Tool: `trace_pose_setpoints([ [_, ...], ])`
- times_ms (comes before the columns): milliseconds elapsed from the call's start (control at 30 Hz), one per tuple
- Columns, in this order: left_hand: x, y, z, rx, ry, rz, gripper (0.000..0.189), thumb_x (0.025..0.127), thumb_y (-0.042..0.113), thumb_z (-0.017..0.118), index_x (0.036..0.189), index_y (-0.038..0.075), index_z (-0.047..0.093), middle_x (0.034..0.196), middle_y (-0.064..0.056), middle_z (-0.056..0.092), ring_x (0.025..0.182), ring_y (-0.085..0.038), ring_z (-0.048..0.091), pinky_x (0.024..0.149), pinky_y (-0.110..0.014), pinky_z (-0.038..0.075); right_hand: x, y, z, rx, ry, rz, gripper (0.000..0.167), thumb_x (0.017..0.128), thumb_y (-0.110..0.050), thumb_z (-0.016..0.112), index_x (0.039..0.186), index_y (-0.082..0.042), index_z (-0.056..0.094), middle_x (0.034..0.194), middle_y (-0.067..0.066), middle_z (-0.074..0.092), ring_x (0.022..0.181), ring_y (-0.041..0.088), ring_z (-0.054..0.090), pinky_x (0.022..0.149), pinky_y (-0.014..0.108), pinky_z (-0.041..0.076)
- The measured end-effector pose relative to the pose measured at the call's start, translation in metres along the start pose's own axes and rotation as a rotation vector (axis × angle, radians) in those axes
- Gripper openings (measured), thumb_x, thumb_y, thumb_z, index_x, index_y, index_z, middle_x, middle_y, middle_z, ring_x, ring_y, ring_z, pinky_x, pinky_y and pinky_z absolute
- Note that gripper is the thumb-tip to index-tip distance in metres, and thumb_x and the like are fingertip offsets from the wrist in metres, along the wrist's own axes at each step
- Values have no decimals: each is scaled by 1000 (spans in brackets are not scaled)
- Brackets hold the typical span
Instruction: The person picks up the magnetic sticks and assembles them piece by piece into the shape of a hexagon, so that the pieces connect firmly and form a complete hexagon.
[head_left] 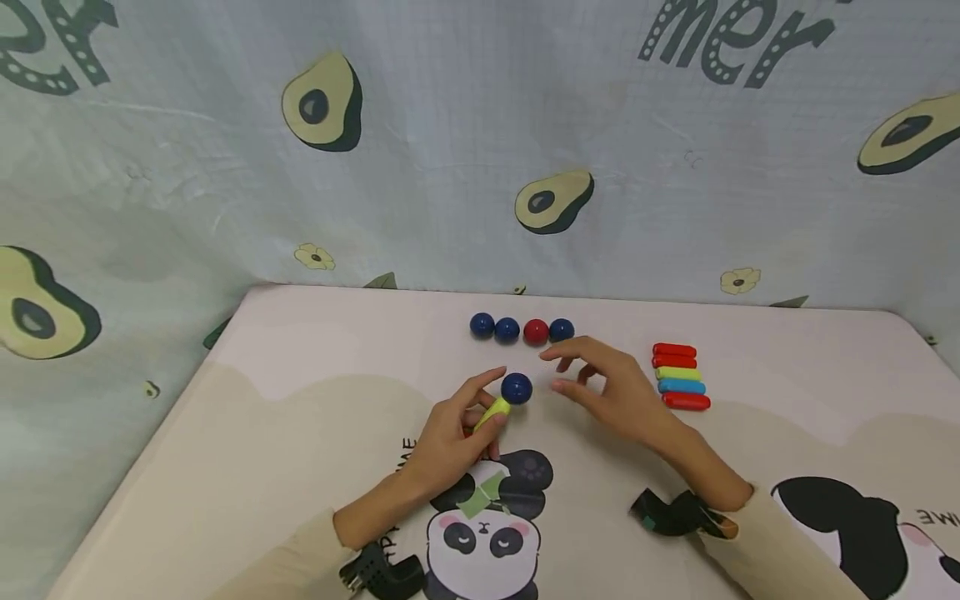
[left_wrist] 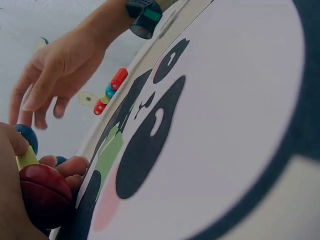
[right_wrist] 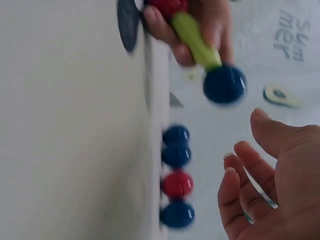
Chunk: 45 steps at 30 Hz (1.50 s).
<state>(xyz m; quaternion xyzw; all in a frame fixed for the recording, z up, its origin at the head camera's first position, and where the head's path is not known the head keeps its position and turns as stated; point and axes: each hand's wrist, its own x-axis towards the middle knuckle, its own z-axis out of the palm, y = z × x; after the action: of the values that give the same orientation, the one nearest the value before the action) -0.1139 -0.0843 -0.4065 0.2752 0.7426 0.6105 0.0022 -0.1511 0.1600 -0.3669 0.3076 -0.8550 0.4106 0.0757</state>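
Note:
My left hand (head_left: 444,446) grips a yellow-green rod (head_left: 493,410) above the table. A blue ball (head_left: 517,388) is fixed on the rod's far end, and a red ball (left_wrist: 46,194) sits at the other end, mostly covered by the fingers in the head view. To the right of the blue ball is my right hand (head_left: 618,392), its fingers spread and loosely bent with nothing between them. In the right wrist view, a gap shows between that hand and the blue ball.
A row of loose balls, blue ones (head_left: 482,325) and a red one (head_left: 536,332), lies toward the table's back edge. Right of my right hand, several rods in red (head_left: 686,402), blue (head_left: 682,387) and yellow-green (head_left: 678,373) lie side by side. A patterned curtain (head_left: 450,125) hangs behind the table (head_left: 300,467).

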Motion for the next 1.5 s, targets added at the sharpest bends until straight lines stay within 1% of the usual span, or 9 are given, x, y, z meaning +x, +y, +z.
trace_pose_setpoints([
  [233,-1,-1,1,-61,11,6,53,96,2,54,145,12,36,94,-15,56,53,-19,62,52,-23,47,-15,32,-54,-190,137,132,25,89,-14,69,114,-13,67,94,-1,62,77,12,57,67,17,48],
  [433,0,-1,0,-73,14,2,52,95,0,55,143,12,39,89,-9,52,51,-19,60,51,-25,48,-30,61,-88,-298,151,310,26,95,-21,61,118,-10,65,98,6,61,88,19,51,71,9,41],
  [500,0,-1,-1,-77,15,-3,51,95,1,55,143,12,40,88,-9,52,50,-19,60,54,-26,49,-35,69,-95,-324,157,367,27,96,-21,60,120,-9,63,100,10,61,90,24,52,68,13,42],
  [667,1,0,-3,-84,25,-28,49,95,4,57,142,10,41,87,-10,52,49,-21,60,59,-26,50,-44,88,-105,-352,162,469,31,98,-22,55,125,-6,60,109,21,60,96,38,53,66,34,45],
  [767,1,6,-4,-96,23,-56,47,95,2,56,140,7,42,86,-13,52,48,-26,60,57,-25,48,-46,94,-105,-341,126,511,34,100,-26,52,127,-6,59,117,23,58,102,40,51,72,44,45],
  [967,1,9,-2,-116,21,-66,46,96,4,55,140,6,42,84,-18,52,49,-27,60,56,-25,47,-48,99,-103,-309,72,523,35,100,-28,51,126,-7,60,120,23,57,107,42,49,81,56,44],
  [1067,1,0,-2,-118,27,-60,47,96,6,55,141,8,42,84,-19,53,49,-24,61,54,-25,45,-48,99,-104,-297,51,509,36,100,-31,51,127,-8,60,119,20,58,106,38,50,79,51,45],
  [1333,1,-1,-2,-119,36,-63,47,97,7,55,141,7,40,83,-18,55,48,-22,61,48,-25,42,-47,99,-102,-283,35,456,31,99,-28,53,122,-9,63,110,15,62,91,27,50,66,32,42],
  [1500,1,0,-3,-117,42,-75,46,97,7,54,141,6,40,82,-19,56,48,-22,61,42,-25,37,-46,99,-99,-280,65,438,30,100,-26,52,119,-6,65,106,15,63,84,25,48,62,30,38],
])
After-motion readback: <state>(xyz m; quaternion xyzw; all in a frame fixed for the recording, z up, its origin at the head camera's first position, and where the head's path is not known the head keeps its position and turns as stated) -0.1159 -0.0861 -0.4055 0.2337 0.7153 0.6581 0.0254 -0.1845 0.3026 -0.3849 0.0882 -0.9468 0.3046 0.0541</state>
